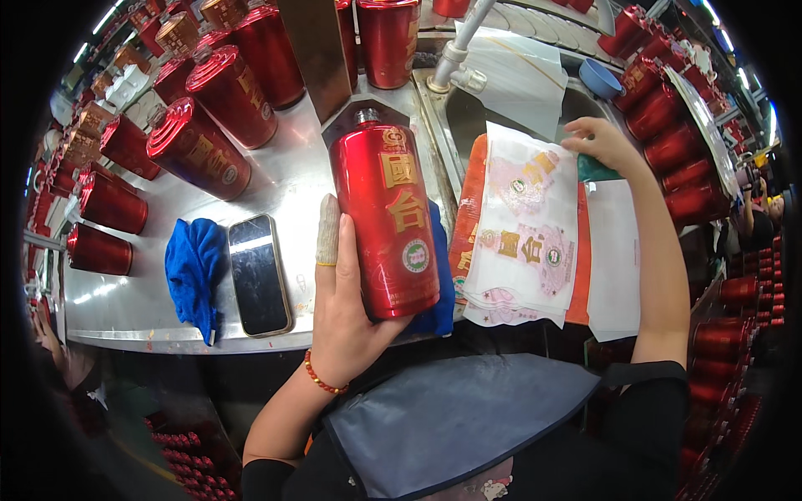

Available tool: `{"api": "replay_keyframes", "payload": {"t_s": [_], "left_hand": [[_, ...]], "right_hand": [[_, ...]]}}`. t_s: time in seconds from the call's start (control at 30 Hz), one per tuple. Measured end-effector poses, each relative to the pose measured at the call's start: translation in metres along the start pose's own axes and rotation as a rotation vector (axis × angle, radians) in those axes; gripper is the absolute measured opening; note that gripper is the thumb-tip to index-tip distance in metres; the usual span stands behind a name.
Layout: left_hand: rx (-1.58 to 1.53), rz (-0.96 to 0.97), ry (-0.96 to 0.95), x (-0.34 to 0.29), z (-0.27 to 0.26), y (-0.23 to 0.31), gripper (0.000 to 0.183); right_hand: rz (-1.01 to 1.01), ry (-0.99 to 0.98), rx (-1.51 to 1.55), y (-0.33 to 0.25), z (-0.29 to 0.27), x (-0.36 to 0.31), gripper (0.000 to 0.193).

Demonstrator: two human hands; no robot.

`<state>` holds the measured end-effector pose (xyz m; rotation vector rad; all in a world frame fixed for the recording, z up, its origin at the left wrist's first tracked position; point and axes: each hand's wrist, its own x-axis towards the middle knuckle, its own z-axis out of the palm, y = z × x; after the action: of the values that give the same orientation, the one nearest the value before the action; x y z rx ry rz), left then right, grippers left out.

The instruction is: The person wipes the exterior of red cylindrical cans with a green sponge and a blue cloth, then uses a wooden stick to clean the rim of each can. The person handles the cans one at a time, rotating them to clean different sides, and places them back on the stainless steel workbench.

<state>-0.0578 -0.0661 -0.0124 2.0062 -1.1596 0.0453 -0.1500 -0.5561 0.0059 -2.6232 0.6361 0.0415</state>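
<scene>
My left hand (355, 321) is wrapped round the lower part of a shiny red bottle (391, 225) with gold characters and a small round green-and-white emblem. The bottle leans slightly, its narrow neck uncapped. One of my left fingers wears a pale finger cot (327, 234). At the right, my right hand (600, 140) has its fingers bent at the upper corner of a stack of printed decal sheets (522, 242). A green piece (595, 169) shows just under that hand. Whether the fingers pinch a sheet or the green piece is hidden.
Several red bottles (200, 154) stand at the left on the metal table (288, 196). A phone (259, 275) and blue cloth (194, 271) lie there. Behind the decals are a sink (468, 113), a tap (455, 58) and a blue bowl (600, 78). More bottles (681, 150) fill the right.
</scene>
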Motion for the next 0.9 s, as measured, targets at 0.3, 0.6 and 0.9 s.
{"api": "replay_keyframes", "payload": {"t_s": [0.3,0.6,0.9], "left_hand": [[-0.137,-0.067,0.017,-0.008,0.009,-0.019,0.123],[-0.239,-0.104,0.002,-0.014,0.011,-0.022,0.120],[-0.220,-0.115,0.000,-0.017,0.010,-0.022,0.120]], "right_hand": [[0.135,0.113,0.007,0.010,-0.013,0.025,0.040],[0.519,0.516,0.605,0.104,0.051,0.142,0.045],[0.540,0.693,0.428,0.117,0.059,0.172,0.036]]}}
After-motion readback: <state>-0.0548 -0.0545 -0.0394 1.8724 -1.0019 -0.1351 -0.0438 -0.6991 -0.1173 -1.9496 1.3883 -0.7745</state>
